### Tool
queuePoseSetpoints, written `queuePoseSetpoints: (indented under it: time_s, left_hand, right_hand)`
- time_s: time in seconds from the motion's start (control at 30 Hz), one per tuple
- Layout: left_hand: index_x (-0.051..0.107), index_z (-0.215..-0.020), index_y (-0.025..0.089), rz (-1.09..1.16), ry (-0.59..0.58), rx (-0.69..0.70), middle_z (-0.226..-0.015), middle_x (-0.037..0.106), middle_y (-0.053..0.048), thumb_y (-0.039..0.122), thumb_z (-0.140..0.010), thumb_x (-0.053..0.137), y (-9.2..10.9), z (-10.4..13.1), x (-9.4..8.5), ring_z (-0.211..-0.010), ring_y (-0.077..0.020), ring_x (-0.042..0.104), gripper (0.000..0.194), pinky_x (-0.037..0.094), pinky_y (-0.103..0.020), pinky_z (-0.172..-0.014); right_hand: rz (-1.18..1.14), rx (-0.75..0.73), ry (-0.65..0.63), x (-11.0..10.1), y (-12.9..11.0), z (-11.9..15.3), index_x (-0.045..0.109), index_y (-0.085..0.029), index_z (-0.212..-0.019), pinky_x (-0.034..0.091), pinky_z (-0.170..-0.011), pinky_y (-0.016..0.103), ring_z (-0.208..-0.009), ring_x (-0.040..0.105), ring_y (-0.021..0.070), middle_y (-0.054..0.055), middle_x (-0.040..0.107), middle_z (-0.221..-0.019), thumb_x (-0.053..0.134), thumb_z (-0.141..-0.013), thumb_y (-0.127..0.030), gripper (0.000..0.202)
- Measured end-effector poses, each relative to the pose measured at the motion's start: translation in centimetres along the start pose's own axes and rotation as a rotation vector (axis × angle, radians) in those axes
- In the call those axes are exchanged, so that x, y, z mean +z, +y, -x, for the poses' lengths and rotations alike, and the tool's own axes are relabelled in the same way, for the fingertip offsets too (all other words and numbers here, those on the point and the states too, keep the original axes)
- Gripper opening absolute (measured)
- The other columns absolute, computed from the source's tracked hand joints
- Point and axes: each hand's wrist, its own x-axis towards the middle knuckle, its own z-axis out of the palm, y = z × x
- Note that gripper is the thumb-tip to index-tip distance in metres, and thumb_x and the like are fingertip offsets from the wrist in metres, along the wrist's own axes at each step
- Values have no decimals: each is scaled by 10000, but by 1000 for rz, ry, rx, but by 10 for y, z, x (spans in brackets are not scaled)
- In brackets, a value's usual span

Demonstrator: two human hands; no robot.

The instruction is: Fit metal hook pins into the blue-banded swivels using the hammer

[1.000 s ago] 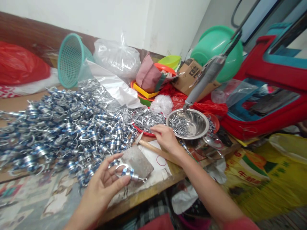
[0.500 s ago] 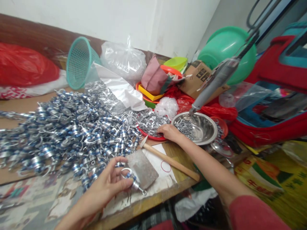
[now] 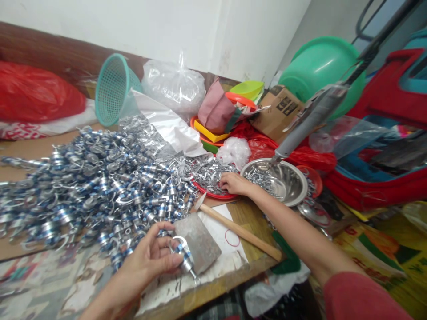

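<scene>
Between the thumb and fingers of my left hand [image 3: 155, 255] is a silver hook fitting [image 3: 187, 263] with blue bands, an open hook at its upper end and a small ring at its lower end. It is held over the near edge of a flat grey metal block [image 3: 199, 242]. My right hand [image 3: 234, 183] reaches into a red tray [image 3: 216, 195] of small flat silver metal pieces [image 3: 209, 171]. Its fingers are bent together at the pieces, and whatever they pinch is hidden. A hammer [image 3: 242, 229] with a wooden handle lies beside the block.
Many similar hook fittings [image 3: 100, 182] are heaped on the left. A steel bowl [image 3: 296, 193] with metal pins stands right of the tray, under a grey tool [image 3: 307, 120] slanting down. Behind are a turquoise basket [image 3: 111, 91], plastic bags [image 3: 175, 84] and a cardboard box [image 3: 278, 113].
The whole view has shifted slightly. My left hand still holds the hook fitting, now tilted a little differently. My right hand stays at the tray, its fingers slightly more bent.
</scene>
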Motion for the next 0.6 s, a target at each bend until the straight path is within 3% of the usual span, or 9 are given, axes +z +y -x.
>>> queuePoseSetpoints:
  time_s: [0.37, 0.6]
  left_hand:
    - [384, -968, 271, 44, 15, 13, -753, 542, 45, 224, -584, 743, -2, 2, 2, -605, -109, 560, 527, 451, -253, -554]
    - [393, -955, 274, 52, 2, 8, -748, 539, 48, 217, -580, 742, -2, 2, 1, -598, -101, 551, 515, 440, -236, -534]
  right_hand:
    - [-3, 59, 47, 2, -13, 1, 607, -127, -891, 396, -696, 247, -822, 555, 197, 100, 593, -886, 539, -677, -62, 233]
    - [-53, 169, 144, 13, -7, -6, 609, -139, -898, 400, -742, 228, -844, 561, 172, 74, 619, -896, 497, -654, -15, 295]
